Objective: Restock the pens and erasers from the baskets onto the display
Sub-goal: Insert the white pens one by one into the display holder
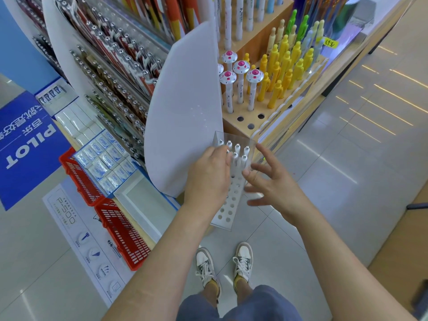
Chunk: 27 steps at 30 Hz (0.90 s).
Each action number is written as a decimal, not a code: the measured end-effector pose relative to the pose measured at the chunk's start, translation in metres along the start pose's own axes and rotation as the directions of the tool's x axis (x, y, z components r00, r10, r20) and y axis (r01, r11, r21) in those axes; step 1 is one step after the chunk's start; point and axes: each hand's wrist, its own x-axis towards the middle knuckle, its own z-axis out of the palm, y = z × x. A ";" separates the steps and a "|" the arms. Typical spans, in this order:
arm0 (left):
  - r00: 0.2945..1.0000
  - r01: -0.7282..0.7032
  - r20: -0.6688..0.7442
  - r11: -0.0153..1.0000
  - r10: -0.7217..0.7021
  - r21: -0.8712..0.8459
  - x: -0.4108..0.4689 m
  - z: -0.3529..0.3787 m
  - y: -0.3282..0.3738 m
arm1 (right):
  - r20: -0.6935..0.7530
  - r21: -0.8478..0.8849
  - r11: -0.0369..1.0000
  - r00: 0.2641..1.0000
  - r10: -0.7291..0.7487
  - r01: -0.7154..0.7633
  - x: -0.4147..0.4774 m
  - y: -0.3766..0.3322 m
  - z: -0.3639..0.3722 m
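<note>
Left grip [208, 174] is clamped on the left edge of a clear perforated pen rack [228, 206], fingers curled over it right at the pen rows. The rack sits tilted in the air above the floor [324, 158], just off the near corner of the wooden pen block [234, 128]. White pens [237, 154] with silver tips fill only the far rows of holes.

Right grip [271, 184] is apart: fingers spread, thumb tip close to the rack's right edge, holding nothing.

The wooden block carries yellow pens [278, 72] and saucer-topped pens [240, 68]. A white curved divider [185, 112] stands between the block and the hanging pen rows [115, 72].

Two red baskets [122, 235] sit along the near edge of the low shelf, left of the left forearm. Wrapped Campus erasers [108, 158] lie just beside the farther basket.
</note>
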 end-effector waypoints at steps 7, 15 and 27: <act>0.998 -0.007 -0.060 1.000 0.008 0.024 0.002 0.000 -0.001 | -0.010 -0.035 0.999 1.000 0.005 -0.006 0.004 0.007 0.005; 0.996 -0.039 0.086 0.997 0.034 0.060 0.009 0.006 -0.005 | -0.121 0.023 0.999 0.992 -0.033 0.036 0.007 0.010 0.017; 0.998 0.056 0.006 0.998 -0.056 -0.006 -0.003 -0.012 0.003 | -0.280 -0.107 0.989 0.951 -0.128 0.102 0.002 0.008 0.030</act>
